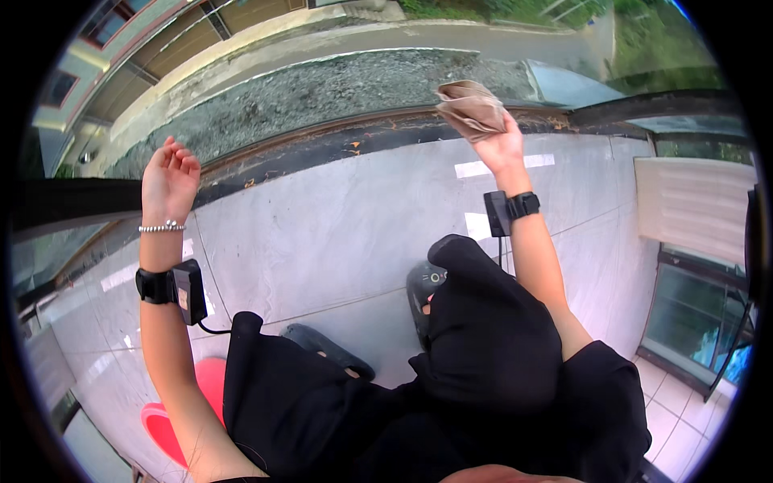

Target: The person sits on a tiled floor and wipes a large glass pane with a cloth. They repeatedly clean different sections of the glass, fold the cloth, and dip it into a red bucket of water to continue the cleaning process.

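Observation:
My right hand [502, 143] grips a bunched beige-brown cloth [471, 108], raised in front of a wide window. The cloth's folds fan out beyond my fingers; whether it touches the pane I cannot tell. Off to the left, my left hand [171, 178] is lifted near the window's lower frame [314, 151], its palm showing and its fingers loosely curled around nothing. A beaded bracelet [162, 227] circles the left wrist. Strapped to each forearm is a black box, the left one [189, 292] and the right one [497, 214], with a cable running from it.
Grey tiled flooring [314, 223] lies between my feet and the dark, chipped frame. A red plastic object [164, 431], partly hidden, sits beside my left arm. Dark slippers [329, 350] are on my feet. At the right stand a pale ribbed panel [694, 205] and a glazed frame [688, 308].

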Motion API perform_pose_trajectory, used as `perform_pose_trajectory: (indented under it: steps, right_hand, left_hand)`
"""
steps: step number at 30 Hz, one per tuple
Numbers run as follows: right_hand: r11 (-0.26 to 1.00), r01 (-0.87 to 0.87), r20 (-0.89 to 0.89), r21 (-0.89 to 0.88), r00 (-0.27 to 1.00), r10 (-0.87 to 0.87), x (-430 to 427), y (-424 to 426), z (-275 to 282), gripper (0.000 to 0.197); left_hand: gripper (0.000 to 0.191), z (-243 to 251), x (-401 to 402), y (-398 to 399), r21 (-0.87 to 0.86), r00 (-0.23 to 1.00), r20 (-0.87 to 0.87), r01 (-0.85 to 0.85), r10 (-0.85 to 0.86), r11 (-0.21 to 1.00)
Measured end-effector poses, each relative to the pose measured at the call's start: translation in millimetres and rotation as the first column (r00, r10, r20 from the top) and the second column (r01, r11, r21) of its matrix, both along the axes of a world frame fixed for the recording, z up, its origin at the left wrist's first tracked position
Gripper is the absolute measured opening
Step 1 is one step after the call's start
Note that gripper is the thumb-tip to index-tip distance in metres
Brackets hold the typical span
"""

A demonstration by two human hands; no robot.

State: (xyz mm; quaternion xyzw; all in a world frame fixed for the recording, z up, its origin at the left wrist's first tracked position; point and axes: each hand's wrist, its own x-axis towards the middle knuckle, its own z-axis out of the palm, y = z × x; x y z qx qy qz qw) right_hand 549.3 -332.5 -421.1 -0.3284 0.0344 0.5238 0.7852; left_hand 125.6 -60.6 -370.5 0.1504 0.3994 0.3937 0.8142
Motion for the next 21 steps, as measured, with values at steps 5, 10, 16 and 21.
perform_pose_trajectory:
  steps: [5,10,16,21]
  right_hand:
    - [0.997,0.029,-0.144,-0.071,0.989,-0.039,-49,46,-34,0.044]
    - [0.920,-0.012,-0.043,-0.393,0.999,-0.005,-85,53,-40,0.040]
    - [0.971,0.050,0.071,-0.234,0.997,-0.035,-74,30,-20,0.036]
    - [0.997,-0.081,-0.286,0.012,0.955,0.081,-51,11,-22,0.038]
  left_hand:
    - [0.011,7,17,-19,-0.082,0.991,0.066,0.123,-0.118,0.989]
    - [0.012,17,30,-25,-0.037,0.979,0.040,0.203,-0.202,0.978]
    - [0.012,12,46,-32,-0.084,0.975,0.008,0.223,-0.224,0.971]
    - [0.011,1,59,-33,-0.119,0.972,-0.004,0.231,-0.233,0.966]
